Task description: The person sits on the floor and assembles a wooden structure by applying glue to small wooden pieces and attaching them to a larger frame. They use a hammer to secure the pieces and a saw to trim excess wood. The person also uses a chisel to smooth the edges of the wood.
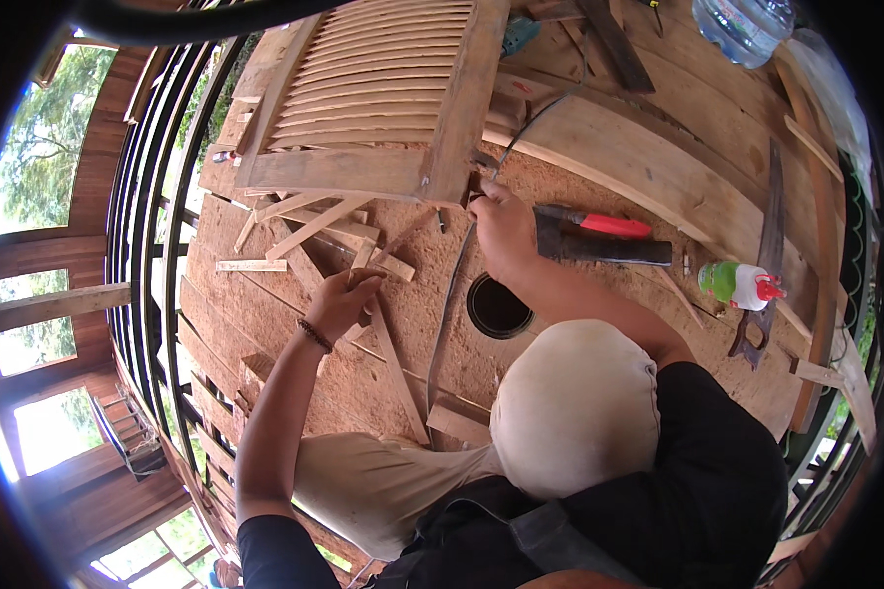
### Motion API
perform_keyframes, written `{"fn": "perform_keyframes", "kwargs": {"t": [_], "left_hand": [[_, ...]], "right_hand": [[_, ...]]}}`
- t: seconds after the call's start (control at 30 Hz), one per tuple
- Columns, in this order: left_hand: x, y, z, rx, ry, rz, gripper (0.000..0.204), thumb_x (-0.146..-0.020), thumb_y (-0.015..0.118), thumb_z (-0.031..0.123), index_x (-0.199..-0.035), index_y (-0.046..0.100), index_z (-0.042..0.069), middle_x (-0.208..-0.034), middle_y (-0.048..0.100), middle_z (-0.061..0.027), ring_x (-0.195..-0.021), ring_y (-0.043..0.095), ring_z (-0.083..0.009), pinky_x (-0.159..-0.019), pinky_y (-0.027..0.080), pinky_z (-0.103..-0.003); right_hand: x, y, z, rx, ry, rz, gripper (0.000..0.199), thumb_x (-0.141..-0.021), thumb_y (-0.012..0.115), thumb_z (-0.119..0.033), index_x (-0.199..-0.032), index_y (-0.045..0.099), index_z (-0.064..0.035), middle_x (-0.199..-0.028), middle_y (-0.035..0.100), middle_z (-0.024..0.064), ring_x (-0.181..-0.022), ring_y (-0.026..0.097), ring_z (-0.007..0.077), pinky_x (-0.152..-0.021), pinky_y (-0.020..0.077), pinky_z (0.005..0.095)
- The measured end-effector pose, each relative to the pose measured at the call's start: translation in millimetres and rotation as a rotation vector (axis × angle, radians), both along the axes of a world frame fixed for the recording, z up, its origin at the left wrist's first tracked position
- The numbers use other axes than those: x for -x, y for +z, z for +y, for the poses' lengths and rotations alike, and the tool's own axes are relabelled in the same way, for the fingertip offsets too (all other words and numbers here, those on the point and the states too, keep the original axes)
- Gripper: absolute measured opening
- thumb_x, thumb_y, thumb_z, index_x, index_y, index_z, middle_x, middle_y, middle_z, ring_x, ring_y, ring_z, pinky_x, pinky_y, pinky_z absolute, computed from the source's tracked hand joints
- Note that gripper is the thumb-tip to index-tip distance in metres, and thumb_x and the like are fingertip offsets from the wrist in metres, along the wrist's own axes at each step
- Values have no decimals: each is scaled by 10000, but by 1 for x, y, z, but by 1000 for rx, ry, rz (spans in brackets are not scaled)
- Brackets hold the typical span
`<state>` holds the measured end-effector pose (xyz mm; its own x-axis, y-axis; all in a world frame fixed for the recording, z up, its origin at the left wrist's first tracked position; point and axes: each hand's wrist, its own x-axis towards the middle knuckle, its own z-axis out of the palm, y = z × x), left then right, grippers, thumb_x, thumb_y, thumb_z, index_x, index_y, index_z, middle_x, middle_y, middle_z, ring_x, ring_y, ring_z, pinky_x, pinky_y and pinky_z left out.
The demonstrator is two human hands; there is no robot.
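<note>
A wooden louvered frame [359, 175] with many slats lies ahead of me, its near right corner toward my right hand [502, 224]. The fingers of that hand are closed at this corner, around the end of the frame's side rail. Small dark metal shows just beyond them. To the left and nearer, my left hand [344, 302] is closed around a thin, blade-like tool [403, 237], which slants up toward the frame's near edge. Its handle is mostly hidden by the fingers, so its exact kind is unclear.
Wood strips [314, 231] lie scattered over the sawdust-covered planks. A black cable [446, 319] runs past a round dark hole [500, 305]. Right of it are a red-handled tool [614, 226], a glue bottle [742, 286], a handsaw [772, 211] and long boards [648, 162]. A clear bottle [742, 29] stands beyond.
</note>
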<state>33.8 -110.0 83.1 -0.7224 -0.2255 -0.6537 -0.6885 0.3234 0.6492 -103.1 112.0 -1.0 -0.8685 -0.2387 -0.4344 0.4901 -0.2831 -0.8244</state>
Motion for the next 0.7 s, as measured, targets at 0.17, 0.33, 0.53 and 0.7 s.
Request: {"fn": "perform_keyframes", "kwargs": {"t": [0.17, 0.33, 0.53, 0.7], "left_hand": [[4, 0, 3, 1, 4, -34, 337, -1025, 608, 275, -1232, 678, 18, -717, 630, 27, -615, 556, -37, -527, 420, -205], [3, -2, 2, -9, -9, -36, 321, -1026, 606, 278, -1221, 689, 37, -698, 626, 32, -598, 549, -36, -507, 409, -207], [5, 1, 6, 18, -23, -57, 320, -1025, 607, 284, -1221, 695, 47, -704, 612, 38, -598, 527, -33, -515, 400, -203], [4, 0, 1, 32, -36, -40, 319, -1022, 607, 265, -1224, 691, 33, -725, 616, 29, -619, 555, -45, -522, 428, -212]], "right_hand": [[-10, 10, -3, 141, 36, 253, 527, -810, 483, -41, -1323, 520, 76, -1182, 587, 161, -1096, 534, 210, -959, 412, 325], [-10, 6, -4, 148, 126, 406, 733, -856, 465, -77, -1552, 257, 28, -1587, 229, 167, -1483, 162, 247, -1203, 174, 345], [-17, -11, 4, -59, 177, 511, 764, -860, 497, -64, -1569, 235, 48, -1637, 185, 236, -1528, 163, 358, -1229, 162, 389], [-23, -20, 20, 85, 245, 388, 802, -890, 526, -64, -1605, 167, -2, -1662, 172, 198, -1536, 174, 324, -1220, 201, 387]]}}
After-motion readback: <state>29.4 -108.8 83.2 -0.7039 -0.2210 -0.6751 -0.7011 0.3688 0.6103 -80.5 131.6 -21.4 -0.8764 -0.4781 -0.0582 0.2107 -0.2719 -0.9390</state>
